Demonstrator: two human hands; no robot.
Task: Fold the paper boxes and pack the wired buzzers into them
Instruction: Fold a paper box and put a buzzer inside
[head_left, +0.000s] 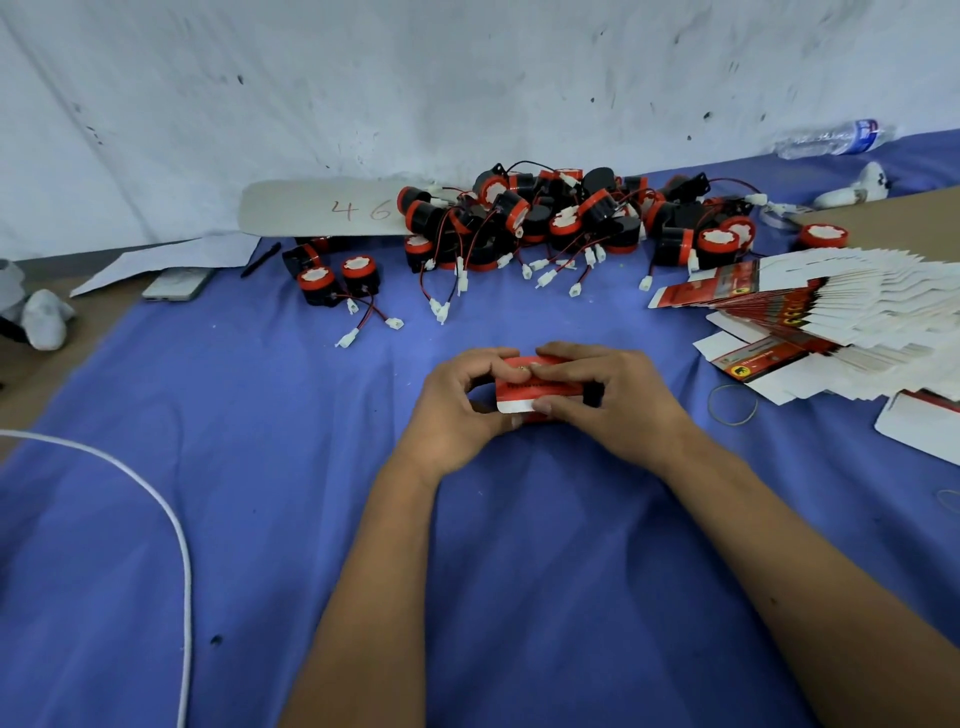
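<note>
The step in hand appears to be closing or forming one red-and-white paper box (524, 389), held at the centre of the frame just above the blue cloth (260, 519). The left hand (457, 410) grips the box's left end with curled fingers, thumb underneath; the right hand (608, 400) grips its right end, fingers curled over the top edge and thumb pressing the white flap at the lower edge. Whether a buzzer is already inside cannot be told. The next move likely calls for tucking that flap fully home, then reaching for another part. The pile of wired buzzers (561, 218) lies well beyond the hands, upper centre of the frame. The fanned stack of flat box blanks (831, 312) lies at the right, near the right hand.
</note>
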